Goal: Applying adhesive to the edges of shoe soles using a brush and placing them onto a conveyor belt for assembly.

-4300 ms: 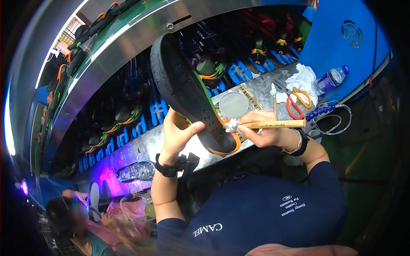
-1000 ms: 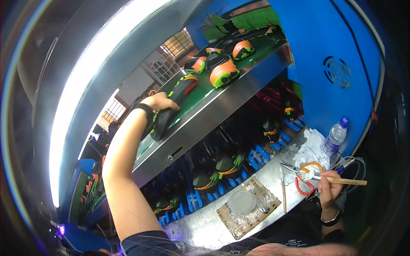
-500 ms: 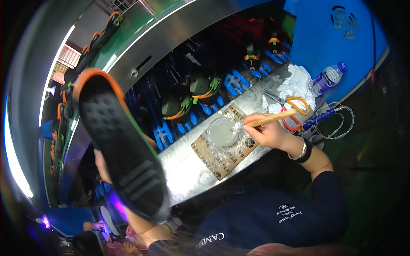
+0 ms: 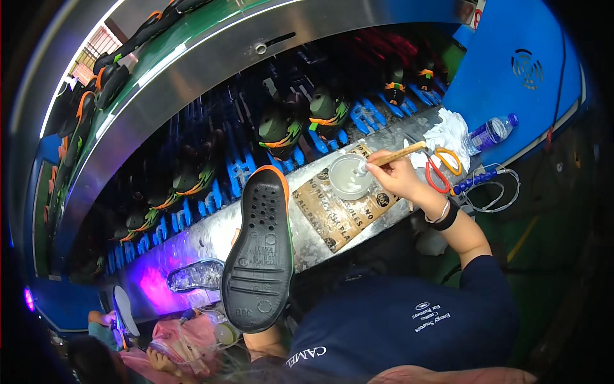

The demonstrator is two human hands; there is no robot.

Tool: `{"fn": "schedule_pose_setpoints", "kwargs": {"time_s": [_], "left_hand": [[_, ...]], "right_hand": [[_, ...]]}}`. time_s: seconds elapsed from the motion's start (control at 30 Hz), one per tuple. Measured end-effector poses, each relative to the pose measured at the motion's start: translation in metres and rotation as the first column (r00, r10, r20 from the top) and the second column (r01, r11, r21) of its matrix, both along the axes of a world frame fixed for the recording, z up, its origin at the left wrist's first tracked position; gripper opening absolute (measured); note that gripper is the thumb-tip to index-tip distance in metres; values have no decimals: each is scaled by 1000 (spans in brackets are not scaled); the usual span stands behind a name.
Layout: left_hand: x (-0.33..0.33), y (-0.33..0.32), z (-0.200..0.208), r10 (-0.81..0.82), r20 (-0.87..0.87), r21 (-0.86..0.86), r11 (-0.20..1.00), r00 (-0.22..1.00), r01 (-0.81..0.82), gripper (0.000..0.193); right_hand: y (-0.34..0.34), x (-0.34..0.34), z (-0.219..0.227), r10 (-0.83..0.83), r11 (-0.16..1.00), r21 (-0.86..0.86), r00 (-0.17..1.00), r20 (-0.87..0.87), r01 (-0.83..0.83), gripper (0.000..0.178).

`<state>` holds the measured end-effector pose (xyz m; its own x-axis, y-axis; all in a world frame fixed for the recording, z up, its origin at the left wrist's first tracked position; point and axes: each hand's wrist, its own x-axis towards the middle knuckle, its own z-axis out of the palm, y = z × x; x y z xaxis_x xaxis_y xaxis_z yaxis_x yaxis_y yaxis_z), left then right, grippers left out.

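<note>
Head view: black sole [image 4: 257,259] with orange and green edging is held up at lower centre, hole-dotted face toward the camera. Long axis runs nearly up-down in the frame, top end leaning slightly right. Left hand [image 4: 235,237] grips it from behind; only a sliver shows at the sole's left edge, so exact finger placement can't be told.

Right hand [image 4: 398,177] is right of centre, fingers pinching a wooden brush [image 4: 404,152], handle slanting to the upper right. Brush tip is within the rim of the round cup [image 4: 350,194], at its right side; contact with the contents unclear. Cup sits on brown cardboard [image 4: 334,225] on the metal desk [image 4: 306,251].

Key relation: sole lies lower left of the right fingers, well apart from the brush; right hand is nearer the cup.
</note>
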<state>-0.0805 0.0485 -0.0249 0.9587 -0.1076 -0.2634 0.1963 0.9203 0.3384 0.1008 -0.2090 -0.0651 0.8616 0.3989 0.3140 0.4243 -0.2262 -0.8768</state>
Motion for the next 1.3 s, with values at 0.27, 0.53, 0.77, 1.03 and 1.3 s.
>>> {"fn": "schedule_pose_setpoints", "kwargs": {"time_s": [0.27, 0.53, 0.77, 1.03, 1.3], "left_hand": [[3, -5, 6, -76, -65, 21, 997, 995, 78, 54], [7, -30, 12, -215, -99, 111, 968, 972, 226, 53], [9, -34, 19, -265, -103, 209, 937, 959, 281, 52], [7, -31, 22, -277, -104, 270, 917, 955, 295, 51], [9, -26, 21, -274, -106, 328, 898, 956, 293, 50]], "right_hand": [[-7, -16, 16, 170, 984, -25, 963, -211, -179, 8], [20, -35, 48, 238, 963, 83, 954, 184, -257, 12], [38, -29, 44, 268, 947, 59, 881, 389, -315, 14], [44, -27, 46, 277, 944, 3, 801, 531, -329, 13], [35, -38, 45, 244, 962, 21, 889, 387, -273, 8]]}}
